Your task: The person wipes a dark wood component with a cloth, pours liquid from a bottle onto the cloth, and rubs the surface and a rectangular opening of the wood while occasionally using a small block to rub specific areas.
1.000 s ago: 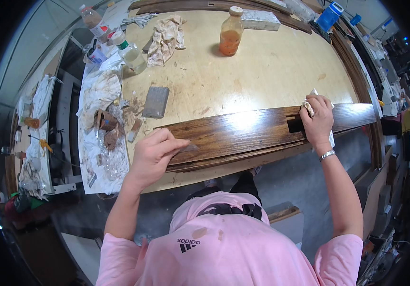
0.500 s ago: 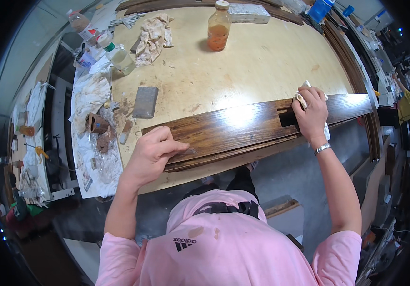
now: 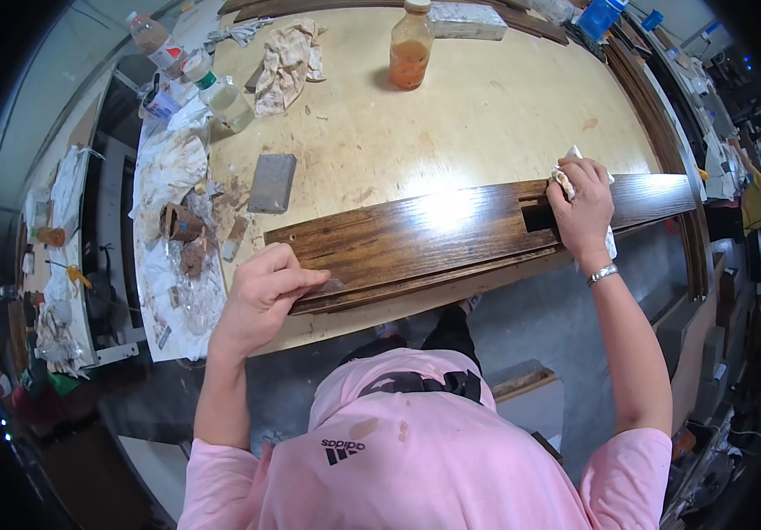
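Dark-stained long wooden plank point(image 3: 451, 234), likely stiff, heavy and slick with finish, lies along the pale round table point(image 3: 487, 106) edge, left hand point(image 3: 261, 296) pressing flat with fingers spread, right hand point(image 3: 582, 208) clenched around a white rag point(image 3: 566, 177) beside its notch.

Amber bottle point(image 3: 411, 46), grey sanding block point(image 3: 272, 182), stained rags point(image 3: 288, 57)
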`<state>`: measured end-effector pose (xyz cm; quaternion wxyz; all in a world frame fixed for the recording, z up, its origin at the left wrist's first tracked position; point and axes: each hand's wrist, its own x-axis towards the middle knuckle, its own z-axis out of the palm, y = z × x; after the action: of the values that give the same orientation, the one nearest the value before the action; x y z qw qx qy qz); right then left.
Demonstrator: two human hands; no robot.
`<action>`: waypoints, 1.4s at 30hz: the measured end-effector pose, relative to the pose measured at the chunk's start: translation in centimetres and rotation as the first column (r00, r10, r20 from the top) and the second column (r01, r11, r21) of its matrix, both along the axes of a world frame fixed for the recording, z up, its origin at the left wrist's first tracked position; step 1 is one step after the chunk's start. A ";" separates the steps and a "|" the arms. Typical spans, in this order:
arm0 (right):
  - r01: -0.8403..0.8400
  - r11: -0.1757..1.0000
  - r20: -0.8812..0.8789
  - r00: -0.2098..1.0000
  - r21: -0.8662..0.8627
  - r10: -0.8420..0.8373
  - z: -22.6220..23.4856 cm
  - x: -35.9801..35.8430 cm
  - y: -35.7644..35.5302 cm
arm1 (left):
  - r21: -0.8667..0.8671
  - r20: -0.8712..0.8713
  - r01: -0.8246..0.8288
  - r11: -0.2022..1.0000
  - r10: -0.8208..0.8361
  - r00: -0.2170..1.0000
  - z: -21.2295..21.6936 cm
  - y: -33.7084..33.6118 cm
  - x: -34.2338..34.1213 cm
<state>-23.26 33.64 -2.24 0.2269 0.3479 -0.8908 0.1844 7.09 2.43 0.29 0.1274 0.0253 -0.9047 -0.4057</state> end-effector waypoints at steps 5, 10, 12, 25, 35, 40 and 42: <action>0.001 1.000 -0.020 1.000 0.018 0.000 -0.4 -0.3 0.3 | -0.033 -0.008 0.013 0.999 -0.013 1.000 0.0 -0.2 0.4; 0.007 1.000 -0.011 1.000 0.022 -0.007 -0.3 -0.4 0.3 | 0.024 0.004 -0.040 0.999 0.040 0.999 -0.5 -0.5 1.1; 0.012 1.000 0.000 1.000 0.028 -0.012 -0.4 -0.4 0.3 | 0.050 -0.022 -0.162 0.986 0.163 0.986 -1.0 -0.8 1.6; 0.000 1.000 0.019 1.000 0.015 0.000 0.1 0.4 0.1 | 0.113 0.047 -0.640 0.760 0.639 0.768 -11.9 -5.1 4.9; -0.009 1.000 0.011 1.000 0.012 0.009 -0.1 0.1 -0.2 | -0.140 -0.004 -0.819 0.556 0.827 0.562 -13.5 -8.6 4.7; -0.006 0.999 0.031 1.000 0.040 0.005 0.0 0.0 0.1 | 0.543 0.009 -0.713 0.443 0.846 0.533 -12.1 -5.7 5.7; -0.025 0.999 0.057 0.998 0.036 0.023 0.3 0.2 0.1 | 0.626 0.045 -0.695 0.353 0.874 0.485 -9.9 -3.2 6.2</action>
<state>-23.11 33.74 -1.95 0.1928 0.3573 -0.8958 0.1808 13.32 -0.80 -9.58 0.4281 0.4361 -0.5797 -0.5390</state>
